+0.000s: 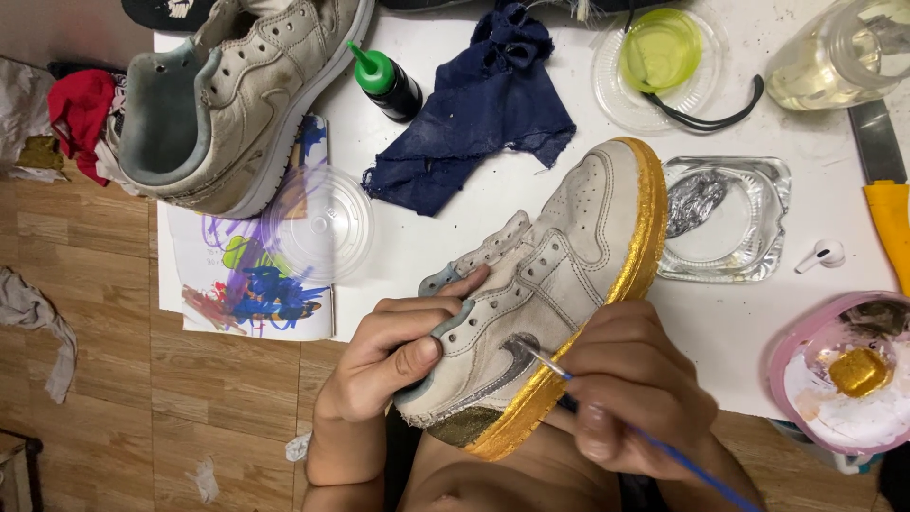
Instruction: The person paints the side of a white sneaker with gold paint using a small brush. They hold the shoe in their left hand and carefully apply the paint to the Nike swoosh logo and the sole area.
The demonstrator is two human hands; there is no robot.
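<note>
Both hands busy: left hand (393,356) grips sneaker (545,284), right hand (630,389) grips paintbrush (607,408); pink bowl (791,346) holds gold paint (858,372).

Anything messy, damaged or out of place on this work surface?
Yes: a torn-edged navy rag lies crumpled, paint smears cover the paper under the second shoe, and a lone white earbud sits loose near the glass dish.

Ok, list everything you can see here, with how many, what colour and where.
sneaker in hand: 1, off-white, gold sole, centre
second sneaker: 1, off-white, top left
paintbrush: 1, blue handle, right hand
paint bottle: 1, black, green cap, top centre
rag: 1, navy, top centre
clear lid: 1, on paint-smeared paper
glass dish: 1, silver paint, right
pink bowl: 1, gold paint, lower right
earbud: 1, white, right
left hand: holds sneaker collar
right hand: holds brush
</note>
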